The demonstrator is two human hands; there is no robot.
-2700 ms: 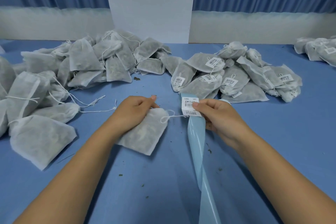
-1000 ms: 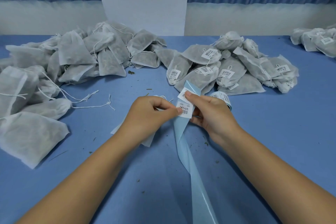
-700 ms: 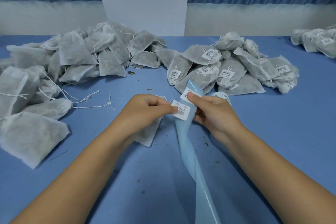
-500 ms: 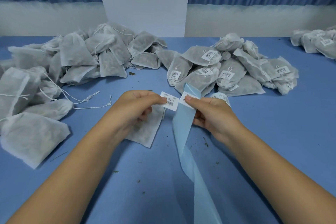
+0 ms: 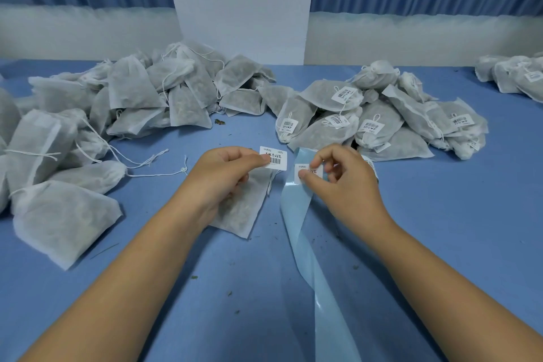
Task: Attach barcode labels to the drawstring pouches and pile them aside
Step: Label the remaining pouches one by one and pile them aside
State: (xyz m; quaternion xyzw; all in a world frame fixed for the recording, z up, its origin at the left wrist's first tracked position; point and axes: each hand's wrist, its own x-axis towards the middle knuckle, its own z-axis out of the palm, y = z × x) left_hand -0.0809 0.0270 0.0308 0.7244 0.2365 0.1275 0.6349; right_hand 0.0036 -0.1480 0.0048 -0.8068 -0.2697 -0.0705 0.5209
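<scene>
Head view: the left hand [image 5: 223,176] pinches a peeled barcode label [image 5: 274,158] by one edge above the pouch [image 5: 244,211], which lies flat on the tabletop [image 5: 446,214]. The right hand [image 5: 343,185] pinches the backing strip [image 5: 296,209]. The label is probably light, limp and tacky: grip its edge only. The pouch looks soft: take it at the drawstring [image 5: 271,182].

white pouches [image 5: 239,209], blue table [image 5: 440,214], barcoded label [image 5: 273,158]

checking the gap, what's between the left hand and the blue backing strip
Head view: the barcode label the left hand pinches, the pouch's drawstring below it, then bare table before the backing strip.
</scene>
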